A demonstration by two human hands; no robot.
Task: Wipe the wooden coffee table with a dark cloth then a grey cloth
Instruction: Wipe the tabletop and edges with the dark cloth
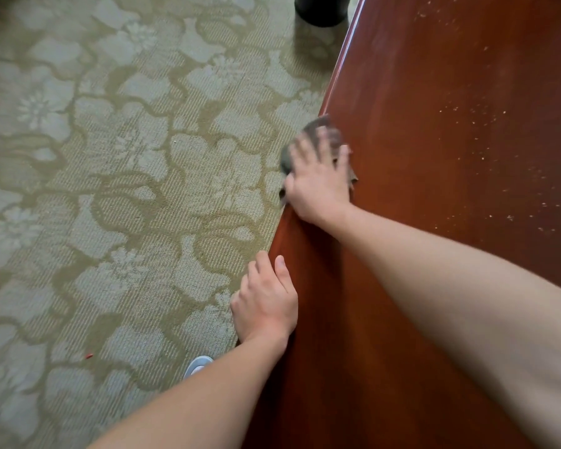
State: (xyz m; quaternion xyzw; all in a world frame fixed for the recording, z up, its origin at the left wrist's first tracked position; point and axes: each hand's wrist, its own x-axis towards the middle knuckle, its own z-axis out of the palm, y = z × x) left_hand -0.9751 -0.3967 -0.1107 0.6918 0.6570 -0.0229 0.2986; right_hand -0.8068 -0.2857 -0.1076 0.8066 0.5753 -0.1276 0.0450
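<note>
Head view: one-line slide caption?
Right hand presses a cloth on the wooden coffee table edge; left hand grips the edge nearer; crumbs dot the top.

An olive-green carpet covers the floor, ribbed in weave and patterned with pale flowers and winding stems. A dark round object stands on it at the top edge, cut off. A small red scrap lies lower down.

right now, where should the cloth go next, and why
I'd probably sweep the cloth rightward across the coffee table toward the crumbs. The right hand presses it flat at the table's left edge, and the pale specks lie scattered farther right. The left hand grips the edge nearer the camera.
</note>
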